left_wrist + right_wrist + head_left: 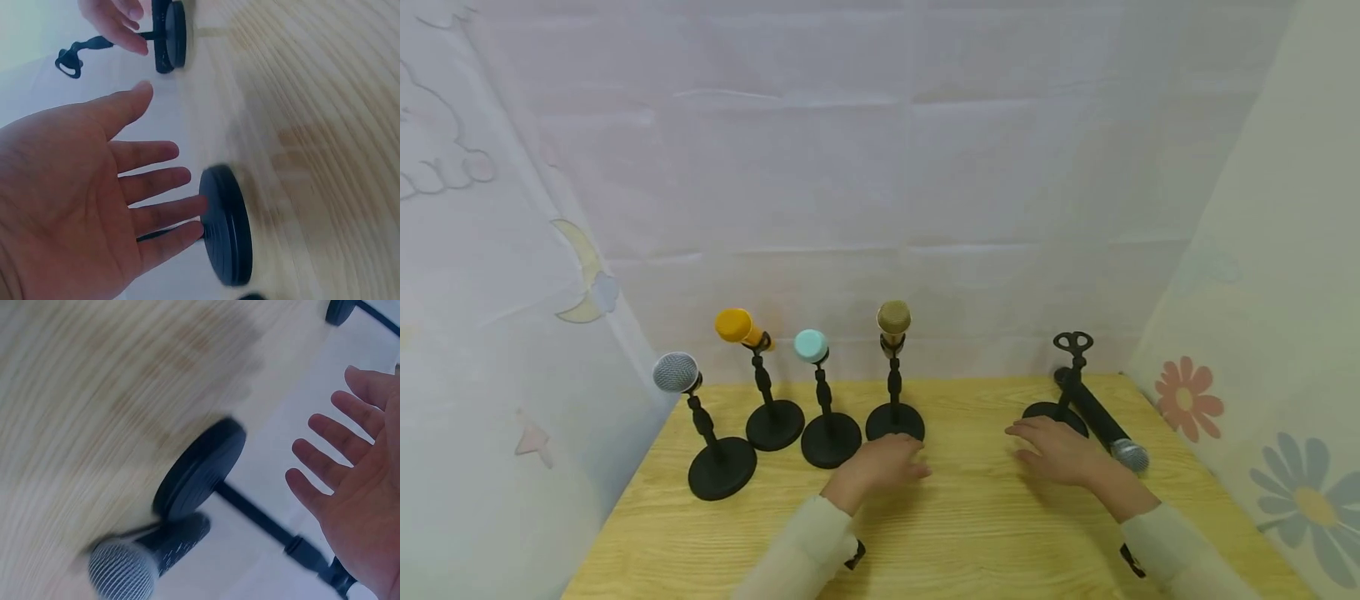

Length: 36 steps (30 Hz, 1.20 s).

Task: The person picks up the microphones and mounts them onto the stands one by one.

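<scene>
My left hand [878,465], fingers extended and holding nothing, is over the table just in front of the round base of the stand [895,385] that carries a gold microphone [894,318]. In the left wrist view its palm shows, with a black base [226,228] beyond the fingertips. My right hand [1062,451] also holds nothing and spreads its fingers near a black stand [1074,375] whose clip carries no microphone. Beside that stand a black microphone [1097,410] with a silver mesh head lies on the table; the right wrist view shows its head [122,572] close up.
Left of the gold microphone, stands hold a turquoise-topped microphone [812,346], an orange one [735,326] and a silver-headed one [677,372]. The wooden table [970,517] meets a pale cloth wall [970,208] at the back. Printed cloth hangs on both sides.
</scene>
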Each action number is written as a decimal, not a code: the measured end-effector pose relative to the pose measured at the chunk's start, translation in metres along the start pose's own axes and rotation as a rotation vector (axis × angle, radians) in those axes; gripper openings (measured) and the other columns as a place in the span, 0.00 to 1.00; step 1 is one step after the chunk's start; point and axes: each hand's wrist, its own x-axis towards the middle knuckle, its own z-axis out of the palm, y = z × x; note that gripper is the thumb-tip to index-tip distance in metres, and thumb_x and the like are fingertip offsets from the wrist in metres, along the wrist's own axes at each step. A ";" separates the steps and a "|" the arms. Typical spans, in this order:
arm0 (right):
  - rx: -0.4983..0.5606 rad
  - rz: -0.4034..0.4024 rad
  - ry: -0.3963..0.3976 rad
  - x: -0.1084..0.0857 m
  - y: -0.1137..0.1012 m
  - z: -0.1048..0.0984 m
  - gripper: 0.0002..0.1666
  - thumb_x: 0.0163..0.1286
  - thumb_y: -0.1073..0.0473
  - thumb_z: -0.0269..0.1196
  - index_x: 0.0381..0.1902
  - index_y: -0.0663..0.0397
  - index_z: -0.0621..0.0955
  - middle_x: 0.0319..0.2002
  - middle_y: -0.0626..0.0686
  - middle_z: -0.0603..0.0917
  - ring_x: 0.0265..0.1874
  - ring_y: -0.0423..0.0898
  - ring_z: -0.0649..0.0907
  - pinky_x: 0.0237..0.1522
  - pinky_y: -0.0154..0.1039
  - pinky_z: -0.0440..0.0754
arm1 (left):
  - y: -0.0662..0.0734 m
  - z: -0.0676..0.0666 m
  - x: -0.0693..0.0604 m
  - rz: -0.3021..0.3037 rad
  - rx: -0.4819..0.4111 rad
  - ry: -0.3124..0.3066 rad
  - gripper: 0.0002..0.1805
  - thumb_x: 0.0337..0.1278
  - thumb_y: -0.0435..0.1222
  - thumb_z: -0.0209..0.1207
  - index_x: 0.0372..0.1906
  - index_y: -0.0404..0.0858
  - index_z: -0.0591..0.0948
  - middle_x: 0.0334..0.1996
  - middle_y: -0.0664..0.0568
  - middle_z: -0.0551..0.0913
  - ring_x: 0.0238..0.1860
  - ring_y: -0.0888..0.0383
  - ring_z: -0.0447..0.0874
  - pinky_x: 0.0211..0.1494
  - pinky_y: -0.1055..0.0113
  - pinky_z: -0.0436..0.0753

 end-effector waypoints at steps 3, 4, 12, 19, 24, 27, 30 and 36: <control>-0.025 0.009 0.014 -0.007 0.011 -0.006 0.24 0.72 0.57 0.65 0.62 0.61 0.80 0.61 0.66 0.79 0.60 0.67 0.77 0.56 0.64 0.77 | 0.006 0.003 0.012 0.026 -0.009 -0.008 0.30 0.73 0.56 0.54 0.71 0.46 0.75 0.68 0.53 0.76 0.68 0.53 0.75 0.66 0.55 0.77; -0.034 0.009 0.018 -0.010 0.015 -0.008 0.23 0.72 0.58 0.65 0.62 0.62 0.80 0.61 0.67 0.79 0.60 0.67 0.77 0.56 0.64 0.77 | 0.009 0.004 0.015 0.034 -0.016 -0.011 0.29 0.73 0.56 0.54 0.71 0.46 0.75 0.68 0.53 0.76 0.67 0.54 0.75 0.66 0.55 0.77; -0.059 0.039 0.056 -0.025 0.059 -0.018 0.18 0.71 0.63 0.65 0.57 0.62 0.83 0.57 0.67 0.81 0.58 0.69 0.77 0.57 0.65 0.76 | 0.031 0.007 0.040 0.069 -0.033 -0.007 0.31 0.75 0.57 0.51 0.74 0.48 0.72 0.70 0.56 0.73 0.70 0.57 0.71 0.68 0.57 0.75; -0.093 0.067 0.106 -0.034 0.101 -0.022 0.18 0.67 0.69 0.65 0.54 0.68 0.82 0.53 0.71 0.80 0.49 0.69 0.81 0.47 0.61 0.82 | 0.055 0.021 0.074 0.084 0.019 0.014 0.30 0.75 0.57 0.51 0.74 0.51 0.71 0.71 0.60 0.72 0.72 0.59 0.69 0.69 0.60 0.74; -0.168 0.074 0.108 -0.034 0.129 -0.023 0.21 0.66 0.72 0.63 0.58 0.69 0.79 0.56 0.73 0.78 0.48 0.69 0.82 0.41 0.57 0.83 | 0.077 0.028 0.098 0.082 0.039 0.032 0.29 0.74 0.59 0.51 0.73 0.55 0.72 0.71 0.62 0.70 0.71 0.62 0.69 0.68 0.62 0.75; -0.216 0.083 0.075 -0.032 0.139 -0.026 0.25 0.63 0.75 0.62 0.59 0.69 0.77 0.58 0.75 0.76 0.46 0.70 0.82 0.32 0.51 0.82 | 0.089 0.028 0.107 0.061 0.033 0.032 0.28 0.74 0.58 0.51 0.73 0.56 0.72 0.72 0.63 0.69 0.72 0.62 0.68 0.68 0.62 0.74; -0.279 0.095 0.041 -0.031 0.146 -0.027 0.31 0.58 0.80 0.62 0.61 0.66 0.77 0.59 0.74 0.75 0.40 0.68 0.82 0.20 0.41 0.71 | 0.101 0.027 0.111 0.036 0.036 0.037 0.27 0.74 0.57 0.52 0.72 0.56 0.73 0.72 0.65 0.68 0.72 0.62 0.67 0.69 0.62 0.73; -0.507 0.037 -0.031 -0.036 0.154 -0.023 0.42 0.55 0.84 0.65 0.67 0.53 0.76 0.66 0.67 0.74 0.40 0.63 0.84 0.14 0.37 0.66 | 0.123 0.030 0.123 0.021 0.040 0.038 0.27 0.73 0.56 0.54 0.73 0.58 0.72 0.73 0.66 0.67 0.73 0.62 0.66 0.69 0.64 0.73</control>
